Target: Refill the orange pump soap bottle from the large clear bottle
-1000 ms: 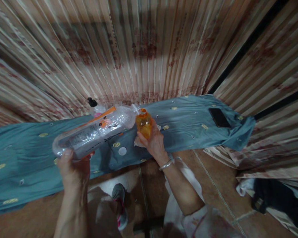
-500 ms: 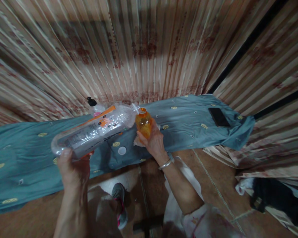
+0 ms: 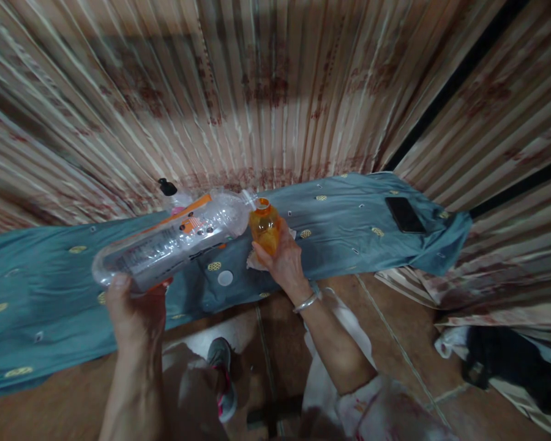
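My left hand [image 3: 135,309] grips the base of a large clear plastic bottle [image 3: 169,245] with an orange label, tipped nearly on its side. Its mouth meets the open top of a small orange bottle [image 3: 265,228]. My right hand [image 3: 283,262] is wrapped round that small bottle and holds it upright above the teal cloth [image 3: 349,226]. A silver bangle sits on my right wrist. A white cap [image 3: 224,278] lies on the cloth below the big bottle.
A black-capped pump bottle [image 3: 171,191] stands behind the big bottle by the striped curtain [image 3: 275,92]. A dark phone [image 3: 404,215] lies on the cloth at the right. Black and white items [image 3: 500,361] are heaped on the brown floor at lower right. My shoe [image 3: 223,373] shows below.
The large bottle's base has lifted very slightly and both bottles sit a little higher in view. Otherwise the hands keep their hold.
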{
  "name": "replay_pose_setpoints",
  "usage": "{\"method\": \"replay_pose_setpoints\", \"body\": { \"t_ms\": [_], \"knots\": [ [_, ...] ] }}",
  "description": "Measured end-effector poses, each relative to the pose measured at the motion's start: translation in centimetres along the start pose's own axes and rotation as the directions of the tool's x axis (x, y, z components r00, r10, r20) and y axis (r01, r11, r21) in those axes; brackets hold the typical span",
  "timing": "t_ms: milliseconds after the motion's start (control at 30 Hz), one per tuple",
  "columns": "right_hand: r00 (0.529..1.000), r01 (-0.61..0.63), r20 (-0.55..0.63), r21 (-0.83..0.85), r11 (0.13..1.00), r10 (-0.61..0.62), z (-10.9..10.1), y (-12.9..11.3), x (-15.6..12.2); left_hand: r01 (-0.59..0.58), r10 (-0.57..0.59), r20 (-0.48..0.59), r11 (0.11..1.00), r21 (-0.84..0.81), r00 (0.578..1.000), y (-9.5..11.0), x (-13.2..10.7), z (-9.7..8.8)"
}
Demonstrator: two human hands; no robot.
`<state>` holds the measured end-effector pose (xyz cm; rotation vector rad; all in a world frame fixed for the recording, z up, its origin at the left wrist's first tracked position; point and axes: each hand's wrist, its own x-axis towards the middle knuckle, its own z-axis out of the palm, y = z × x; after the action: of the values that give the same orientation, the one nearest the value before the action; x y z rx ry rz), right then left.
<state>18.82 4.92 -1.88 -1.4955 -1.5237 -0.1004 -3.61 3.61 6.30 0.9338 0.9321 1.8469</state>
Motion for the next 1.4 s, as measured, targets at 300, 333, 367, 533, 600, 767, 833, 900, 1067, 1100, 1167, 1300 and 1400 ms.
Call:
{"method": "replay_pose_setpoints", "body": {
  "t_ms": [300,333,367,533,600,767,833,900,1067,1100,1167,1300,1400],
  "knots": [
    [0.999,-0.030,0.037,0.040,0.999,0.029,-0.27,-0.07,0.10,-0.003,0.003,-0.001,1.000,-0.007,1.000,0.02,-0.11,0.02],
    [0.999,-0.039,0.040,0.044,0.998,0.037,-0.31,-0.12,0.12,-0.001,0.001,0.000,1.000,-0.006,1.000,0.06,-0.13,0.08],
    [0.998,-0.048,0.043,0.048,0.998,0.046,-0.35,-0.17,0.13,-0.001,0.001,0.000,1.000,-0.004,1.000,0.10,-0.14,0.14],
    [0.997,-0.062,0.048,0.057,0.996,0.059,-0.47,-0.25,0.18,0.002,-0.002,-0.025,1.000,0.011,1.000,0.33,-0.22,0.48],
    [0.998,-0.053,0.047,0.051,0.997,0.050,-0.48,-0.21,0.17,0.005,-0.005,-0.027,1.000,0.012,1.000,0.37,-0.28,0.57],
    [0.999,-0.022,0.025,0.035,0.999,0.021,-0.48,-0.17,0.15,-0.011,0.011,-0.014,1.000,-0.004,1.000,0.35,-0.33,0.61],
    [0.999,-0.025,0.026,0.041,0.999,0.024,-0.48,-0.16,0.15,-0.005,0.005,-0.011,1.000,-0.003,1.000,0.28,-0.29,0.60],
    [0.999,-0.031,0.027,0.048,0.998,0.030,-0.45,-0.14,0.15,-0.011,0.011,-0.007,1.000,-0.003,1.000,0.21,-0.24,0.61],
    [0.999,-0.034,0.023,0.041,0.999,0.033,-0.29,-0.01,0.08,-0.020,0.020,0.007,1.000,-0.013,1.000,0.18,-0.29,0.69],
    [0.999,-0.032,0.023,0.039,0.999,0.031,-0.26,0.01,0.07,-0.017,0.017,0.008,1.000,-0.012,1.000,0.19,-0.30,0.70],
    [0.999,-0.032,0.022,0.034,0.999,0.032,-0.23,0.04,0.05,-0.013,0.013,0.006,1.000,-0.008,1.000,0.20,-0.30,0.68],
    [0.999,-0.042,0.033,0.030,0.999,0.041,-0.27,0.05,0.06,-0.001,0.000,-0.016,1.000,-0.015,1.000,0.13,-0.21,0.53],
    [0.999,-0.036,0.033,0.032,0.999,0.035,-0.28,0.03,0.07,0.011,-0.011,-0.035,1.000,-0.019,0.999,0.13,-0.23,0.52]
  ]
}}
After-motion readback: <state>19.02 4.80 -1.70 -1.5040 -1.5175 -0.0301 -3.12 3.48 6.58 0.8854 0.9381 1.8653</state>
